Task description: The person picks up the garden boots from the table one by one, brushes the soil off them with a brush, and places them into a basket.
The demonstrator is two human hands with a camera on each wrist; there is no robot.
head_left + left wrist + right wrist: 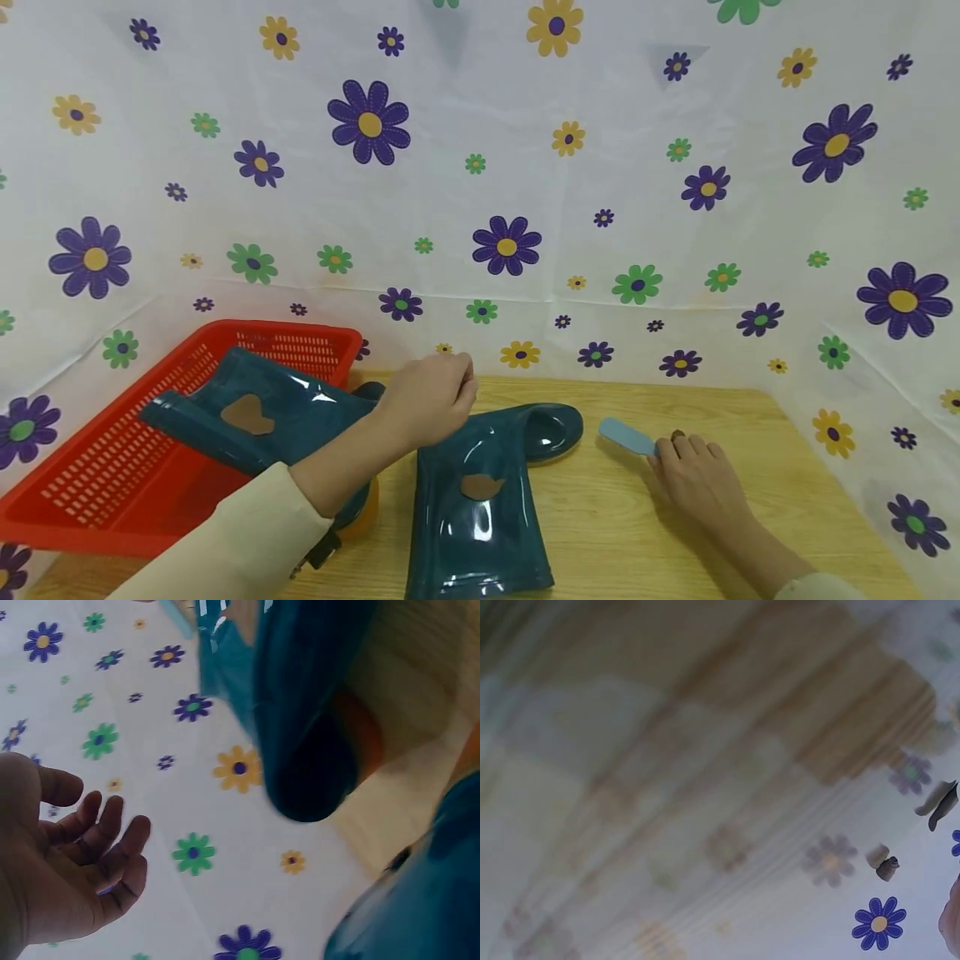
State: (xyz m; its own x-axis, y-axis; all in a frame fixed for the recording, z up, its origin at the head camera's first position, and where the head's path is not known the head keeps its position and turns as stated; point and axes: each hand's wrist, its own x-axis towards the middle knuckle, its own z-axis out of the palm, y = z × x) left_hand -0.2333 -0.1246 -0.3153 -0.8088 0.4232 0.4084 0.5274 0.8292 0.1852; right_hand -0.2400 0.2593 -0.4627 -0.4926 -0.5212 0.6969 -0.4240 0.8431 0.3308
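My left hand (431, 400) hovers above two dark teal rubber boots, its fingers loosely curled around nothing; the left wrist view shows the same hand (71, 862) empty. Directly below and to its right, one boot (480, 542) lies on its side on the table, a brown mud-like patch (481, 487) on its shaft. The other boot (300, 400) lies across the red basket (82, 533), with a similar patch (246, 414), partly hidden by my left forearm. At the right, my right hand (697, 479) grips a flat light-blue strip-like tool (626, 436); its other end is hidden.
A wood-grain table (622, 533) lies under everything. Behind and at the sides hangs a white flowered sheet (600, 275). Something orange (366, 510) shows beside the boot at the basket. The right wrist view is mostly blurred.
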